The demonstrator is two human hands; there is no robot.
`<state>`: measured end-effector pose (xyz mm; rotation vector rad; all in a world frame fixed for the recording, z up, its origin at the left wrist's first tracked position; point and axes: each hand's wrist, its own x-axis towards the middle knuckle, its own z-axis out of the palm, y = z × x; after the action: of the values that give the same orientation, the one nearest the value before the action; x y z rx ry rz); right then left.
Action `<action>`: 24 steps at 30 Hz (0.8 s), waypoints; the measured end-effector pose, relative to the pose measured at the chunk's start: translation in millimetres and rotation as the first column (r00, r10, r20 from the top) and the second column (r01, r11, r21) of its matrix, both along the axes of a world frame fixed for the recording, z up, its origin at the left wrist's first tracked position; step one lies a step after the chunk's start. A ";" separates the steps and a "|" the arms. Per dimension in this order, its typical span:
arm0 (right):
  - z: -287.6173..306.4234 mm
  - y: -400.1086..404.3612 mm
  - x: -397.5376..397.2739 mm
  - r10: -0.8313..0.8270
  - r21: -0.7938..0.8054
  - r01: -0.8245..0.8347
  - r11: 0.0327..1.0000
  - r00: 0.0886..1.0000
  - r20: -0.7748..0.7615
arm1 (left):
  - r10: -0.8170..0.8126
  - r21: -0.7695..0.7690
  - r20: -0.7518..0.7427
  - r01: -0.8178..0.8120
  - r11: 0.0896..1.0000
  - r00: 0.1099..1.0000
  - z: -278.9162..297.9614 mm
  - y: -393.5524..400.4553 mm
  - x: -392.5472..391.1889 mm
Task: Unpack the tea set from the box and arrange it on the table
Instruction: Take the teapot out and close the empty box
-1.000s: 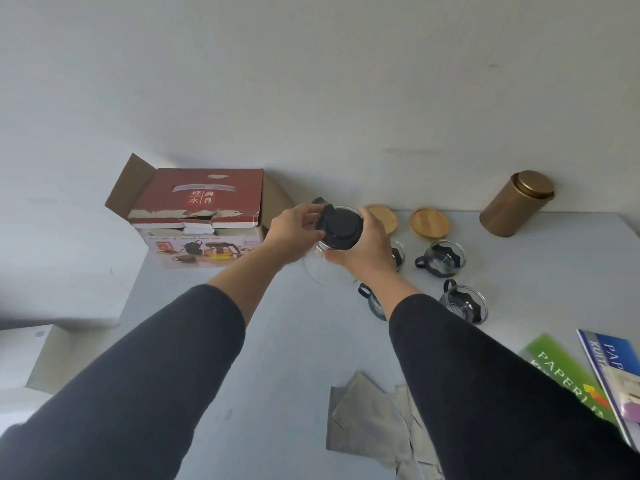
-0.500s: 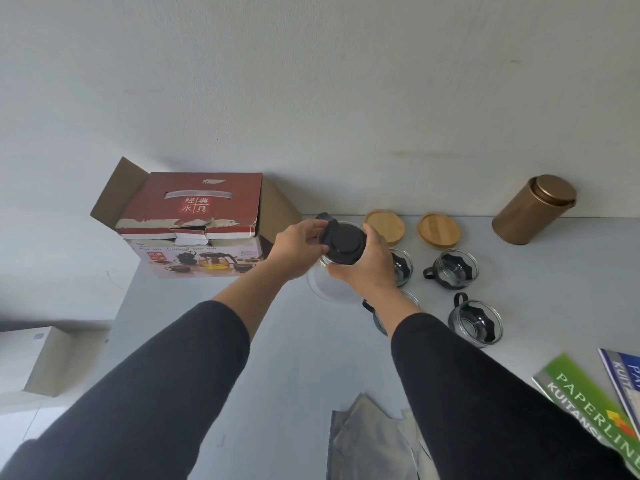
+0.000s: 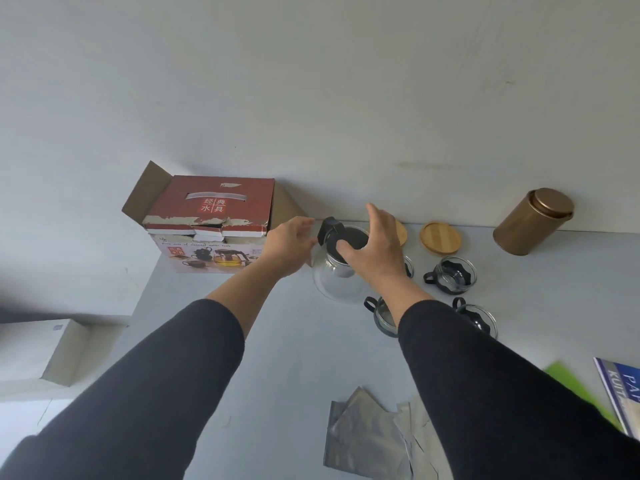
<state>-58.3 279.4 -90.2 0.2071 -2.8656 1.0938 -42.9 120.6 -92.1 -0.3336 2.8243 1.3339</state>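
While the clear glass teapot with black lid stands on the grey table just right of the red cardboard box, both hands flank it. Left hand loosely spread beside the lid; right hand splayed wide over it, gripping nothing. Glass cups close by, to the right.

booklet cut off right, cup half hidden
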 end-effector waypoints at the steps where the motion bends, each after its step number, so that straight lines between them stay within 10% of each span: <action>1: 9.7 -3.2 1.3 -0.001 -0.003 0.000 1.000 0.998 -0.061 | 0.034 -0.019 -0.006 -0.035 0.999 0.999 3.5 -7.1 3.5; 5: 39.8 -30.8 7.4 0.027 -0.042 -0.032 0.999 0.991 -0.129 | 0.186 -0.125 -0.046 -0.190 0.974 0.981 11.0 -47.9 21.7; 10: 47.4 -79.6 18.9 0.130 -0.062 -0.122 0.991 0.979 0.159 | 0.278 -0.379 -0.141 -0.312 0.871 0.950 11.0 -112.9 44.1; 24: 3.9 -170.0 -3.8 -0.097 -0.140 0.215 0.966 0.812 0.576 | -0.157 -0.666 -0.173 0.002 0.746 0.972 -10.1 -225.3 21.5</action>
<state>-62.1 109.4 -86.3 -0.4421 -3.1356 1.6253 -21.5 -104.8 -102.2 -0.0454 3.3643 0.2977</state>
